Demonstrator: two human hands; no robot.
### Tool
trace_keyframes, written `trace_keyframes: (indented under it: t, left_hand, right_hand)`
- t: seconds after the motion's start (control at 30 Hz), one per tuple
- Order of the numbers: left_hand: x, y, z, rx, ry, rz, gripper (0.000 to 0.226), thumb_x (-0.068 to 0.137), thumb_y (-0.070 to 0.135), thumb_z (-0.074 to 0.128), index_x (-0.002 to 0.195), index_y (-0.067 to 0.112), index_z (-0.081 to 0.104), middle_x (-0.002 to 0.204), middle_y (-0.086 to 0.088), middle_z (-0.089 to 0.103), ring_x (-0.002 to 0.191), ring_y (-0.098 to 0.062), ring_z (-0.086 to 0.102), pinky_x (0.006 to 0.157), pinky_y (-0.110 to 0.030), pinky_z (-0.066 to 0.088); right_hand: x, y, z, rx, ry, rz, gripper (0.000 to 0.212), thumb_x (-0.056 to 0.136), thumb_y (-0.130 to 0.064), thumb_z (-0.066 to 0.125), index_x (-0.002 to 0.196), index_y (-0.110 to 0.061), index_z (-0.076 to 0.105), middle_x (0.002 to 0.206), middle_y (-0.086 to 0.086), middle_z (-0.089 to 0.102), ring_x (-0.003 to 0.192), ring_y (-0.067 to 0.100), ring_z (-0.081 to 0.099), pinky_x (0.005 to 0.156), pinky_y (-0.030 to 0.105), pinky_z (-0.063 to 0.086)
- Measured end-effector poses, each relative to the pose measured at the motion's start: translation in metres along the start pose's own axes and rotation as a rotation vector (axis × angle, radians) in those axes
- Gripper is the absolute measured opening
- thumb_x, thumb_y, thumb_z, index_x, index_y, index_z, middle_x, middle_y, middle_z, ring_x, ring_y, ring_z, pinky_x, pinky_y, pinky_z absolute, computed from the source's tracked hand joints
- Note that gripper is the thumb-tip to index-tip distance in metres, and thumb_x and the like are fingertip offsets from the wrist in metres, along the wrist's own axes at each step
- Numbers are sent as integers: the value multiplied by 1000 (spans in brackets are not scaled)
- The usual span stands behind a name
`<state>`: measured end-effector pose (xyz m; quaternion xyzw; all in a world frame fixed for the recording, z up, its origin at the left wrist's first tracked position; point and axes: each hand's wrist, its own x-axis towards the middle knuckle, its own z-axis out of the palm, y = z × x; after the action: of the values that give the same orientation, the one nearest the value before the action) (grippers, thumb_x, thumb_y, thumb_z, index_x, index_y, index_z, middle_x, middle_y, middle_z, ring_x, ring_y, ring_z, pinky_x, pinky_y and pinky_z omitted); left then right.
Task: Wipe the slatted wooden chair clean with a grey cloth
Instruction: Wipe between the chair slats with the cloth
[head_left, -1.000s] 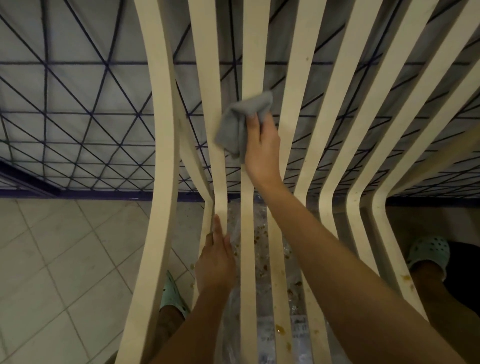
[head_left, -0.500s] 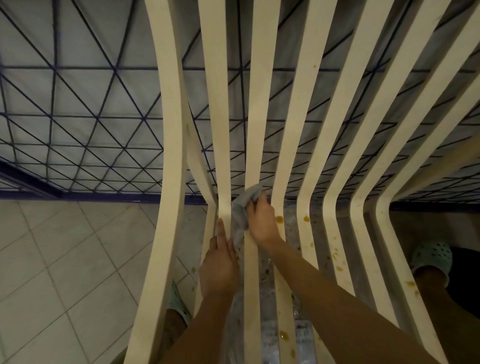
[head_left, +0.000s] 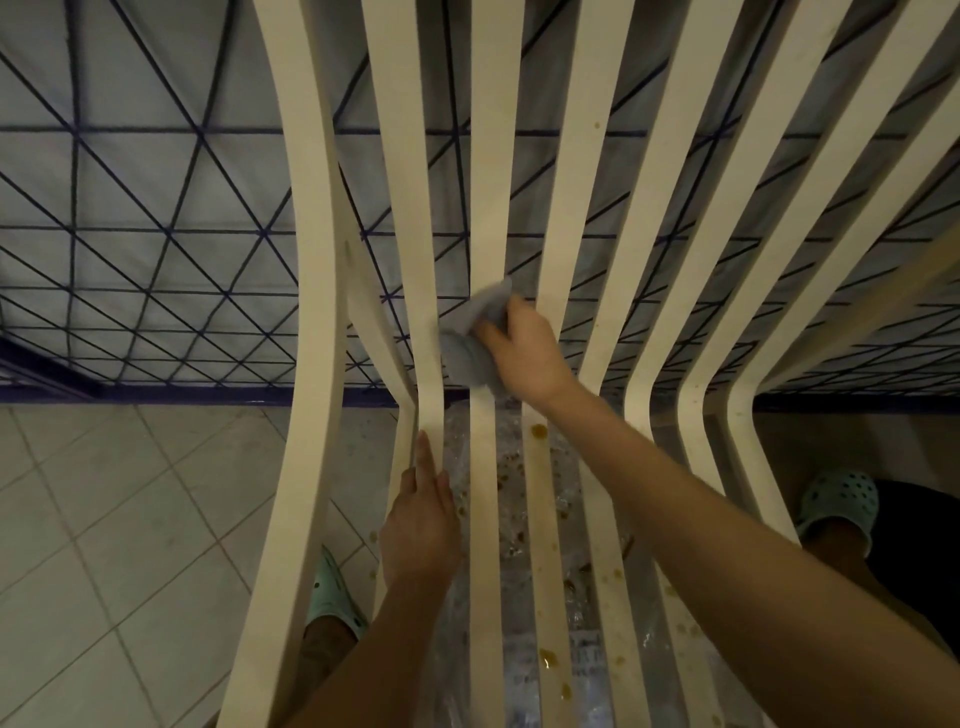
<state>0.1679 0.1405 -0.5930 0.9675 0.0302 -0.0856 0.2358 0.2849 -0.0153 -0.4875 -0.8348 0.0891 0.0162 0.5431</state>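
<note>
Wiping a back slat (head_left: 491, 182), grey cloth (head_left: 467, 345) gripped in right hand (head_left: 524, 348), left hand (head_left: 421, 525) flat steadying; brown seat drips (head_left: 539, 430) probably next.

The right arm stretched forward, bare and almost straight, the wrist a little bent. The right hand (head_left: 524, 353) had its fingers curled round a grey cloth (head_left: 470, 340) and pressed it to the chair (head_left: 311, 260). The left hand (head_left: 421, 525) sat lower and nearer the body, fingers straight and together, flat against a slat (head_left: 430, 410) with the forefinger pointing up.
</note>
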Motion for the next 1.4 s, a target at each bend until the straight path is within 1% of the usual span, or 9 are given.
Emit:
trace_keyframes:
  t: [0.13,0.37,0.6,0.7,0.8,0.97,1.07,1.2,1.4]
  left_hand:
    - [-1,2,-2,1,-1,-4,57,100,47,12,153,35,-3,135,-4,51,96,-24,63,74,-43,55]
    - [-2,3,-4,24,-6,-11,56,100,48,12,152,35,-3,133,-4,52,95,-24,63,76,-46,56]
    - [-1,2,-4,33,-23,-32,55,101,47,13,152,36,-4,134,-4,51,96,-24,62,78,-47,55]
    - [-2,3,-5,34,-26,-29,56,100,48,13,152,37,-4,133,-4,52,97,-23,62,79,-48,55]
    - [-2,3,-5,38,-24,-25,55,101,47,14,152,36,-3,134,-4,51,97,-24,63,79,-49,55]
    - [0,5,-5,26,-28,-22,55,102,46,15,153,34,-2,136,-4,51,102,-26,63,78,-47,55]
    - [0,5,-5,15,-33,-40,55,102,46,15,153,34,-2,134,-4,51,99,-26,62,76,-43,54]
    - [1,4,-4,4,-28,-28,55,103,43,16,154,33,-1,133,-5,50,96,-26,62,72,-42,53]
    - [1,2,0,-14,-30,-40,55,104,42,18,154,34,-2,134,-3,49,97,-25,61,67,-36,48]
  right_hand:
    - [12,-53,-24,94,72,-143,27,100,-26,48,122,-10,51,109,0,61,94,4,60,80,18,51]
    - [32,-133,-66,96,184,-368,23,102,-20,42,119,-6,51,109,2,59,99,8,59,84,14,48]
    - [44,-165,-79,-90,150,-276,42,104,-3,23,67,-23,22,70,-9,24,57,-3,34,64,5,32]
    - [43,-155,-58,142,394,-420,30,100,5,30,74,-8,39,68,1,34,67,13,35,63,19,26]
    - [39,-136,-39,359,474,-436,19,102,-4,38,100,6,54,84,15,57,80,23,56,69,30,43]
    - [25,-75,-3,347,436,-323,24,103,-26,38,115,-10,52,90,-9,61,82,-3,59,71,21,51]
    - [10,-29,24,310,373,-211,31,103,-31,37,121,-9,50,96,-2,62,87,6,61,76,33,54]
    - [-8,21,49,311,310,-108,24,102,-32,40,118,-16,48,99,-2,61,88,-2,59,76,19,51]
    - [-21,48,69,276,318,16,14,100,-37,45,110,-28,43,100,0,63,89,10,63,73,28,53]
